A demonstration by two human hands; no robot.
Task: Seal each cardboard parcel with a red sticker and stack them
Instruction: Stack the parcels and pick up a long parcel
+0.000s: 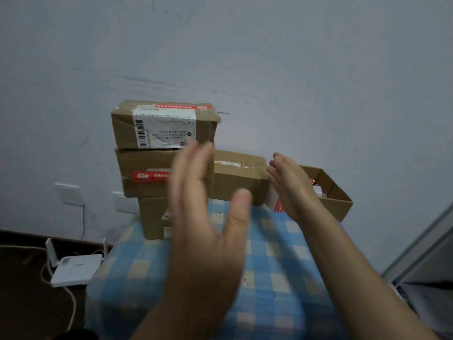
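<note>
Three cardboard parcels stand stacked at the back left of the checked cloth. The top parcel has a white shipping label and a red sticker along its upper edge. The middle parcel shows a red sticker on its front, and the bottom parcel sits under it. A fourth parcel lies to the right of the stack. My left hand is raised in front of the stack, blurred, fingers straight, holding nothing. My right hand hovers just right of the fourth parcel, fingers relaxed and empty.
An open cardboard box with red-and-white items stands at the back right. A blue checked cloth covers the surface. On the floor at left lie a white device and cables. Wall sockets sit behind.
</note>
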